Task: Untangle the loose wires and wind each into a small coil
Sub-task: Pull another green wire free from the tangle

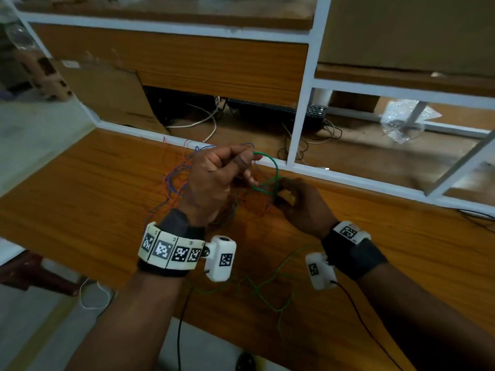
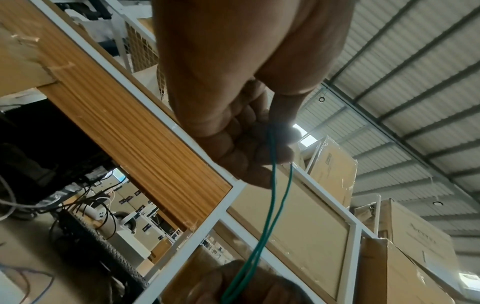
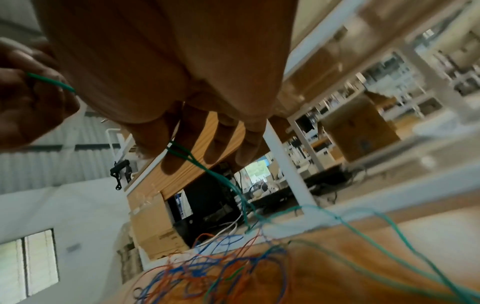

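A thin green wire (image 1: 276, 167) arcs as a small loop between both hands above the wooden table (image 1: 80, 204). My left hand (image 1: 247, 159) pinches its upper end between thumb and forefinger. In the left wrist view, two green strands (image 2: 275, 205) hang from the left hand (image 2: 278, 135) down to the other hand. My right hand (image 1: 284, 194) pinches the lower part of the loop; in its wrist view the thumb and forefinger of the right hand (image 3: 168, 152) hold the green wire (image 3: 223, 181). The rest of the wire trails loosely over the near table.
A tangle of blue and orange wires (image 1: 174, 178) lies on the table left of and under my left hand, and shows as a tangle (image 3: 221, 271) in the right wrist view. A white frame rail (image 1: 348, 180) borders the table's far edge. Behind it lie cables and a keyboard (image 1: 316, 113).
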